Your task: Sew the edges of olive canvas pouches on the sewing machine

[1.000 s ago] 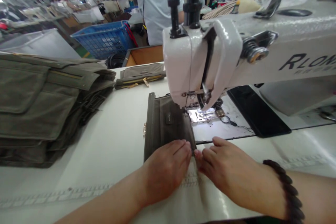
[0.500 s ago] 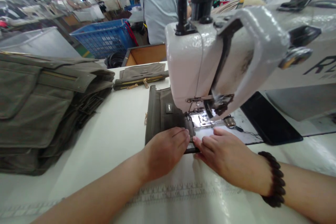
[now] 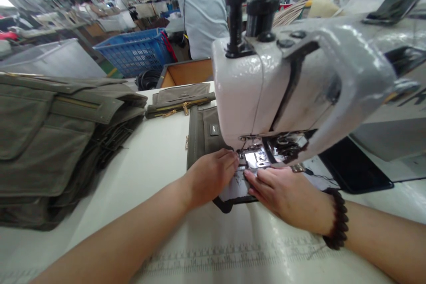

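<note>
A dark olive fabric piece (image 3: 209, 117) with a small label lies left of the sewing machine's needle area, part of it behind the machine head. My left hand (image 3: 213, 175) is closed on its near right edge, fingers together and pointing at the presser foot; their undersides are hidden. On the metal bed plate (image 3: 233, 190) beside the presser foot (image 3: 242, 156) rests my right hand (image 3: 289, 193), fingers stretched out and flat, with no fabric visible under them. A dark beaded bracelet circles that wrist. The white sewing machine (image 3: 239, 88) stands over both hands' fingertips.
A tall stack of olive fabric pieces (image 3: 43, 142) sits at the left. Behind the work lie a zippered piece (image 3: 176, 105), a wooden box (image 3: 189, 73) and a blue crate (image 3: 140, 51). A black panel (image 3: 356, 166) is at right. Another person (image 3: 204, 9) is beyond the machine.
The near part of the fabric piece has shifted left, away from my right fingers, and bare bed plate now shows between my hands. The camera view has shifted slightly.
</note>
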{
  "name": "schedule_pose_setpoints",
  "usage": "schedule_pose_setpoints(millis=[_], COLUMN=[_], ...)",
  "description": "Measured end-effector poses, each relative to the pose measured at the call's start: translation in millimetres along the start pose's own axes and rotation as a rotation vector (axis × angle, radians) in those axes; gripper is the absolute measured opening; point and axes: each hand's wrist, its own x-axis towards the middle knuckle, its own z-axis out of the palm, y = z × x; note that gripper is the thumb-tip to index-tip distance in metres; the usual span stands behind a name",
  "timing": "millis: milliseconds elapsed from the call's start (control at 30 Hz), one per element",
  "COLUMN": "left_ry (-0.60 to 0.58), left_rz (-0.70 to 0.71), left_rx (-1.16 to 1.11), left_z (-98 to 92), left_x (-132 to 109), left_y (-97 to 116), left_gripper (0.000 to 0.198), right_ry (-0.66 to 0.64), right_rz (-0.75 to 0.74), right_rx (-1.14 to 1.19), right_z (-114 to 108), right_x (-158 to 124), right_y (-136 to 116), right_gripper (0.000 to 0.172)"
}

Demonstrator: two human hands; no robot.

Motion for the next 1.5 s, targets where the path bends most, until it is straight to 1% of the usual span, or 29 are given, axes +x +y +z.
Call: schedule_pose_setpoints(millis=[200,500,633,733,800,867,1000,1033,1067,1133,1200,1233,1300,1367,1500], left_ry=[-0.091,-0.102,-0.11,-0.191,-0.264,-0.302,-0.322,-0.33,-0.336,-0.31,-0.251,-0.223,-0.179,-0.161,-0.203], left_rz=[-0.06,-0.097,-0.136,-0.227,-0.256,-0.225,-0.121,-0.128,-0.155,-0.201,-0.189,-0.17,-0.146,-0.177,-0.237], left_rx=[0.018,0.033,0.004,-0.048,-0.071,-0.099,-0.223,-0.234,-0.232,-0.21,-0.196,-0.19,-0.174,-0.156,-0.18], left_z=[3.3,5.6,1.8,-6.9,-15.8,-26.3,-43.5,-45.3,-46.0,-44.0,-38.9,-35.7,-29.4,-24.6,-22.8], left_x=[4,3,7,7,4,-1,-6,-6,-6,-4,-3,-4,-5,-8,-8], left_y=[-7,-5,-9,-17,-16,-8,24,31,36,40,39,38,38,42,48], left_gripper=[0.022,0.024,0.021,0.02,0.021,0.019,0.009,0.012,0.019,0.037,0.049,0.051,0.052,0.051,0.048], right_ry=[-0.025,-0.027,-0.019,-0.016,-0.015,-0.008,0.016,0.013,0.003,-0.034,-0.068,-0.081,-0.092,-0.092,-0.115], right_rz=[0.006,0.029,0.028,0.042,0.043,0.042,0.021,0.007,-0.012,-0.054,-0.08,-0.088,-0.104,-0.124,-0.151], right_rx=[0.009,0.045,0.024,0.003,0.016,0.047,0.115,0.126,0.132,0.13,0.123,0.123,0.13,0.141,0.15], right_z=[-1,0,0,-2,-3,-6,-10,-11,-11,-11,-11,-11,-11,-12,-13], right_x=[1,-1,-1,-1,-1,-2,-5,-6,-7,-9,-10,-10,-11,-12,-12], right_y=[0,-1,-1,-1,0,1,4,5,5,5,5,5,6,8,10], right_gripper=[0.042,0.041,0.042,0.041,0.039,0.037,0.033,0.033,0.032,0.031,0.029,0.029,0.028,0.028,0.029])
